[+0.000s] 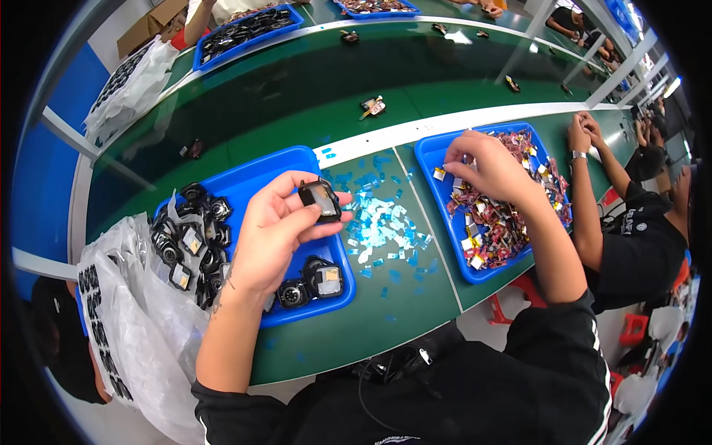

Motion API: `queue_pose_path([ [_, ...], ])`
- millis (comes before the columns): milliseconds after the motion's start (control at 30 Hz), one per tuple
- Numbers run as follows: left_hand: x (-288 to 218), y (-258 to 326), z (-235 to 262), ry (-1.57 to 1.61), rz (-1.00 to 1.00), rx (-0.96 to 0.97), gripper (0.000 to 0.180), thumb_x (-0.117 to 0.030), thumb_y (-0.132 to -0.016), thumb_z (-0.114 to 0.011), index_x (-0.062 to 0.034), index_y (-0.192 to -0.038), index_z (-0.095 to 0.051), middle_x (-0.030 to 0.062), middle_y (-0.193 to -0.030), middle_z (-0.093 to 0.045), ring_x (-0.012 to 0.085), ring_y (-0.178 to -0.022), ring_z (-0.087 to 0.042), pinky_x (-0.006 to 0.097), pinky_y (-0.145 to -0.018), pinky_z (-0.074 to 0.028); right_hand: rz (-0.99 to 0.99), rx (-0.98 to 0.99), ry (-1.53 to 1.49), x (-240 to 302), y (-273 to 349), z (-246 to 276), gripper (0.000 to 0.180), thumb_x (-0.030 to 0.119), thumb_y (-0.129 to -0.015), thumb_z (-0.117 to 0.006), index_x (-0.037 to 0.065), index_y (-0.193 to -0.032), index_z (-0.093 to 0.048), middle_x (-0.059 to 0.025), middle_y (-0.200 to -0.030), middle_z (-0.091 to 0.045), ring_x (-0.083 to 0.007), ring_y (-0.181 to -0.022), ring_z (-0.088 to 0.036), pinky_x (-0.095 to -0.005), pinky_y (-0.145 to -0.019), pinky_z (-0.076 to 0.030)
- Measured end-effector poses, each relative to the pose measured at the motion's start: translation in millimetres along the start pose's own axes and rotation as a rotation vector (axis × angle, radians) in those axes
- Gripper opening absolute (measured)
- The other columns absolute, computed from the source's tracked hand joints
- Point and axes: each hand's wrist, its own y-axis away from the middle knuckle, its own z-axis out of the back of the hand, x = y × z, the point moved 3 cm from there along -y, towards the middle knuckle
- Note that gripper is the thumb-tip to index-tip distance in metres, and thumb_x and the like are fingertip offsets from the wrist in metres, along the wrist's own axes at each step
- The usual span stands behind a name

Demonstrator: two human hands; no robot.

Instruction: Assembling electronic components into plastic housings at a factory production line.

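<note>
My left hand (271,241) is closed round a black smartwatch case (320,200), its grey inside facing up, above the right side of a blue tray (252,167). Lower in that tray lie more black watch cases (293,294), several heaped on the left. Over a second blue tray (426,156) at the right, my right hand (482,167) is bent with thumb and fingers pinched. A small yellow-and-white part (439,173) shows at its fingertips. Below it spreads a pile of small reddish electronic parts (489,233).
Small blue film pieces (382,222) lie scattered between the trays. Beyond a white rail (386,135), a green belt (297,104) carries loose small assemblies (373,107). Clear plastic bagging (148,289) covers the left side. A co-worker's hands (582,130) are at the right.
</note>
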Motion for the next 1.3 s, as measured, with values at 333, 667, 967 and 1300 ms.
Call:
queue_pose_path([
  [333, 11, 8, -18, 0.064, 0.077, 0.043, 0.038, -0.006, -0.093, -0.057, -0.0013, -0.130, -0.047, 0.0180, -0.108, -0.065, 0.0227, -0.089, -0.069, 0.029, -0.075, -0.059, -0.327, -0.516, -0.383, 13, 66, 8, 0.008, 0.009, -0.089, -0.067, 0.000, -0.090, -0.066, -0.0022, -0.084, -0.066, -0.0080, -0.072, -0.057, -0.0245, -0.066, -0.046],
  [667, 15, 29, -53, -0.729, -0.512, -0.026, 0.037, 0.007, -0.080, -0.057, -0.0071, -0.111, -0.071, 0.0127, -0.100, -0.056, 0.0242, -0.089, -0.059, 0.033, -0.076, -0.049, -0.392, -0.457, -1.418, 86, 57, -53, 0.019, 0.008, -0.090, -0.066, 0.002, -0.108, -0.060, 0.0018, -0.073, -0.061, -0.0031, -0.059, -0.053, -0.0173, -0.051, -0.042],
  [967, 19, 29, -58, -0.997, -0.815, 0.112, 0.030, -0.002, -0.068, -0.078, -0.0088, -0.097, -0.076, 0.0095, -0.096, -0.060, 0.0265, -0.091, -0.058, 0.035, -0.078, -0.049, -0.418, -0.170, -1.641, 117, 47, -88, 0.014, 0.010, -0.094, -0.063, 0.003, -0.105, -0.059, -0.0025, -0.083, -0.066, -0.0056, -0.063, -0.056, -0.0195, -0.054, -0.045],
  [1300, 26, 24, -46, -0.782, -0.359, 0.140, 0.013, -0.006, -0.077, -0.077, -0.0035, -0.089, -0.075, 0.0114, -0.094, -0.062, 0.0223, -0.092, -0.059, 0.033, -0.080, -0.047, -0.086, -0.181, -0.938, 126, 47, -41, 0.004, 0.003, -0.087, -0.066, -0.001, -0.088, -0.066, -0.0034, -0.084, -0.064, -0.0065, -0.076, -0.059, -0.0198, -0.066, -0.048],
])
